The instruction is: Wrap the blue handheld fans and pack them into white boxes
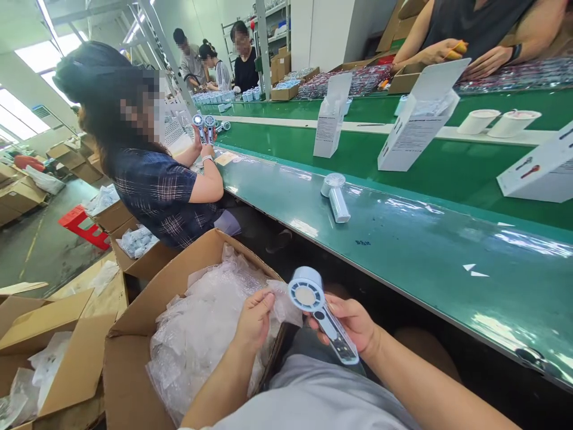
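Note:
My right hand [353, 322] grips the handle of a small pale-blue handheld fan [313, 301], its round head pointing up and to the left. My left hand [255, 319] pinches a clear plastic bag [280, 301] just beside the fan's head. Both hands hover over my lap, next to an open cardboard box [134, 358] filled with crumpled clear bags [206, 328].
A green conveyor belt [425, 251] runs in front of me with another fan [335, 194] lying on it. White cartons [414, 119] and white cups [513, 122] stand further back. A seated person [152, 173] on my left holds two fans. More people work across and at the far end.

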### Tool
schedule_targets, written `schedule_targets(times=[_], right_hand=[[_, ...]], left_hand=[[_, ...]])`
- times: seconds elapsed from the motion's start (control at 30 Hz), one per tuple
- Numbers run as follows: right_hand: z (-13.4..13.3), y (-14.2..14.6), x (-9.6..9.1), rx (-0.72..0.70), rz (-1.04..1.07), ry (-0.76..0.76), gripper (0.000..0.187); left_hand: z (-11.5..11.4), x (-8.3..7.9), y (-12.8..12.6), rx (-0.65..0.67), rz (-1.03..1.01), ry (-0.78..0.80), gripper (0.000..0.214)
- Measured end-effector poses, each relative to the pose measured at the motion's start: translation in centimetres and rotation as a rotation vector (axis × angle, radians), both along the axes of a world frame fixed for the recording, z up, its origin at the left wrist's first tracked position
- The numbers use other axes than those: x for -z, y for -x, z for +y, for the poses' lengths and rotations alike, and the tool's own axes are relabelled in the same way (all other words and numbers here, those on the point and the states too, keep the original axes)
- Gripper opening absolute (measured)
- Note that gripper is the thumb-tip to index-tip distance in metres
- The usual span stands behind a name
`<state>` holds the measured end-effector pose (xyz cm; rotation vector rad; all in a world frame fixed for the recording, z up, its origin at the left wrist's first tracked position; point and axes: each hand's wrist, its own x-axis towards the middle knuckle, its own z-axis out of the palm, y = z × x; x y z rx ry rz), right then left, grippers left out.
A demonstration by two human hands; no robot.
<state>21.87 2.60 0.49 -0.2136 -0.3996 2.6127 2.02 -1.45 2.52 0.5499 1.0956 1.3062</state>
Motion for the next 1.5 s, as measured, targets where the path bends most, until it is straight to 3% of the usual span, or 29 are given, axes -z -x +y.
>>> schedule_targets(times=[0.13, 0.27, 0.4, 0.47, 0.6, 0.7, 0.8, 0.9, 1.0, 1.07, 1.17, 1.23, 1.3, 1.43, 1.5], right_hand=[[-0.9, -0.6, -2.4, -0.169, -0.057, -0.065, 0.047], [-1.3, 0.5, -3.4, -0.240, -0.074, -0.101, 0.069], [-0.9, 0.3, -3.7, -0.198, -0.155, -0.165, 0.064], [-0.6, -0.1, -4.0, -0.142, -0.266, -0.208, 0.059], [-0.7, -0.4, -4.4, -0.028, -0.476, -0.277, 0.061], [-1.2, -0.2, -4.0, 0.006, -0.523, -0.203, 0.067], [-1.5, -0.1, -3.4, 0.044, -0.482, -0.120, 0.075], [-1.5, -0.4, -3.5, 0.086, -0.471, -0.074, 0.077], [-1.6, -0.6, -4.1, 0.155, -0.511, -0.065, 0.071], [-2.0, -0.5, -4.4, 0.207, -0.577, -0.086, 0.073], [-2.6, 0.3, -4.2, 0.222, -0.731, -0.126, 0.087], [-3.0, 0.9, -3.6, 0.176, -0.822, -0.147, 0.091], [-3.1, 1.2, -3.0, 0.138, -0.831, -0.139, 0.085], [-2.9, 0.7, -2.2, 0.128, -0.701, -0.011, 0.067], [-2.9, 0.4, -2.2, 0.147, -0.689, 0.021, 0.060]], left_hand=[[0.4, -1.5, 0.9, 0.032, 0.404, -0.123, 0.020], [-0.4, -2.2, -0.7, 0.172, 0.320, -0.058, 0.025], [-0.6, -2.4, -1.0, 0.232, 0.309, -0.091, 0.032], [-0.2, -2.2, -0.3, 0.174, 0.293, -0.070, 0.034], [0.9, -1.3, 0.8, -0.152, 0.309, -0.033, 0.030], [0.8, -1.0, 0.6, -0.176, 0.574, -0.210, 0.018], [0.0, -1.4, 0.5, -0.085, 0.935, -0.561, 0.009], [-1.0, -1.9, 1.0, 0.009, 1.168, -0.927, 0.022], [-1.6, -1.4, 1.3, 0.085, 1.346, -1.083, 0.035], [-1.7, -0.6, 1.1, 0.045, 1.433, -1.023, 0.039], [-1.0, 0.6, 0.6, -0.062, 1.458, -0.724, 0.034], [-0.6, 1.0, 0.4, -0.055, 1.407, -0.583, 0.024], [-0.6, 1.0, 0.2, -0.020, 1.356, -0.628, 0.021], [-2.0, 0.6, 0.1, 0.068, 1.415, -0.949, 0.028], [-2.7, 1.0, 0.1, 0.099, 1.467, -0.986, 0.031]])
